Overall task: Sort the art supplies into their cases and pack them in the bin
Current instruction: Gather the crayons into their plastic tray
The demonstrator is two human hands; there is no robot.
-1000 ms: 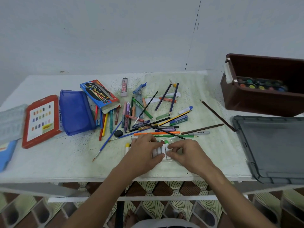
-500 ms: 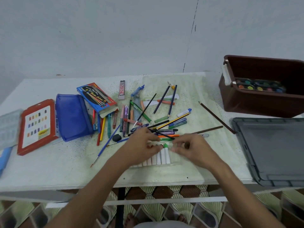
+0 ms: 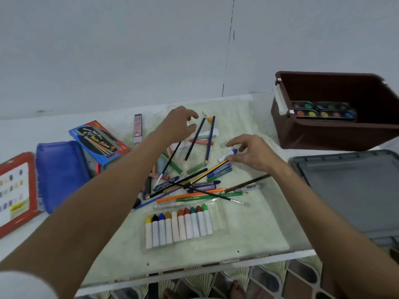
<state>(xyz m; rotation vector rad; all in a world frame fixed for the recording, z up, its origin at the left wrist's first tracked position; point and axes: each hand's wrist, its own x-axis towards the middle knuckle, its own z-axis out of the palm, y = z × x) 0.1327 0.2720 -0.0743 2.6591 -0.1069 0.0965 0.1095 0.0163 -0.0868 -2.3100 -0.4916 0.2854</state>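
Both arms reach forward over the counter point(image 3: 64, 244), well past the clear sleeve of crayons point(image 3: 179, 225) that lies flat near the front edge, its ten white-barrelled sticks side by side with coloured tips pointing away; the left hand point(image 3: 177, 126) hangs above the far side of the loose pile point(image 3: 194, 180) of pencils, pens and brushes, wrist raised, fingers point(image 3: 191, 115) curled in a loose, half-open claw with nothing between them; just beside it lie two dark blue pencils point(image 3: 203, 139), not touched; the right hand point(image 3: 250, 153) is lower, palm down, fingers spread and partly open, with the thumb and fingertips at the white marker with a blue cap point(image 3: 226, 156); whether they have closed on it I cannot tell; the marker rests on the counter at the right edge of the pile; to the left sit a blue pouch point(image 3: 60, 173), a blue pencil box point(image 3: 99, 141) and a red-framed case point(image 3: 17, 190); at the right rear stands the brown bin point(image 3: 323, 134) with a watercolour palette point(image 3: 321, 111) inside, and in front of it a grey lid point(image 3: 349, 195) lies flat.
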